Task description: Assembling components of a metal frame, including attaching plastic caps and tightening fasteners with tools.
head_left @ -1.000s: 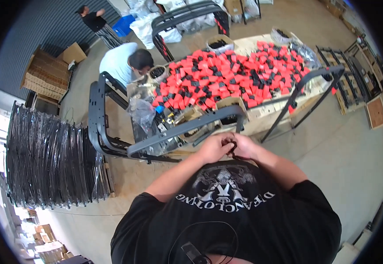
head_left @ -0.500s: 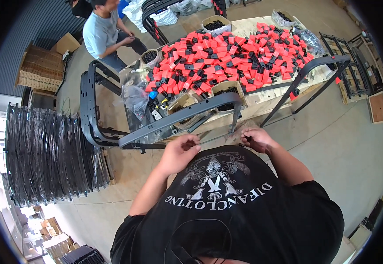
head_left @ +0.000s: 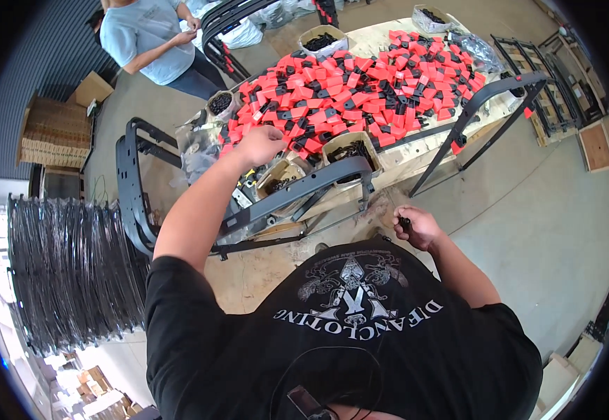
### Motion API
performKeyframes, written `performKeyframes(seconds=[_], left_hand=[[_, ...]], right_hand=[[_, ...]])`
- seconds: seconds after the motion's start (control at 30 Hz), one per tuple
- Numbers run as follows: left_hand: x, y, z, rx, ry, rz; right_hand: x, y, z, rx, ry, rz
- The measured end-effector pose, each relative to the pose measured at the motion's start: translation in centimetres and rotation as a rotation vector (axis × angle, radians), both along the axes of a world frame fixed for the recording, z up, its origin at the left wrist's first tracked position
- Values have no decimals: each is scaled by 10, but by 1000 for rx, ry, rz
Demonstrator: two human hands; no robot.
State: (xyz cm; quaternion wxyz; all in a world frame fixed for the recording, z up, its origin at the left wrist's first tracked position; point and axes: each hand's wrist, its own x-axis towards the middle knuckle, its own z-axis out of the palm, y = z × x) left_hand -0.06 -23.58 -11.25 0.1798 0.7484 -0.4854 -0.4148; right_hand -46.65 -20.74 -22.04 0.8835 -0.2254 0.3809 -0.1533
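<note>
My left hand (head_left: 259, 145) reaches over the near left edge of a heap of red-and-black plastic parts (head_left: 346, 91). Its fingers are loosely bent and apart, with nothing visible in them; whether they touch a part I cannot tell. Low on the right, beyond my shirt front, my right hand (head_left: 418, 227) is closed on a small black piece (head_left: 405, 223), too small to name. Between my hands runs the curved bar of a black metal frame (head_left: 297, 194). Behind it stand a box of small black hardware (head_left: 352, 148) and another such box (head_left: 281, 178).
The heap lies on a wooden table (head_left: 381, 50) with more hardware tubs (head_left: 323, 40). A second black frame bar (head_left: 483, 101) rises at the right. Wrapped black frames (head_left: 73, 273) are stacked left. A person in a grey shirt (head_left: 147, 42) stands at the far left.
My left hand has moved from in front of my chest forward over the bar to the heap. My right hand stays low at the right. The other person has shifted and stands more upright.
</note>
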Motion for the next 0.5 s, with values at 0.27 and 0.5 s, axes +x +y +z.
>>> performKeyframes(seconds=[0.27, 0.5], left_hand=[[-50, -107, -78, 2, -604, -288], [-74, -149, -110, 3, -903, -459]], right_hand=[[-61, 40, 5, 81, 119, -278], [-104, 74, 5, 57, 248, -396]])
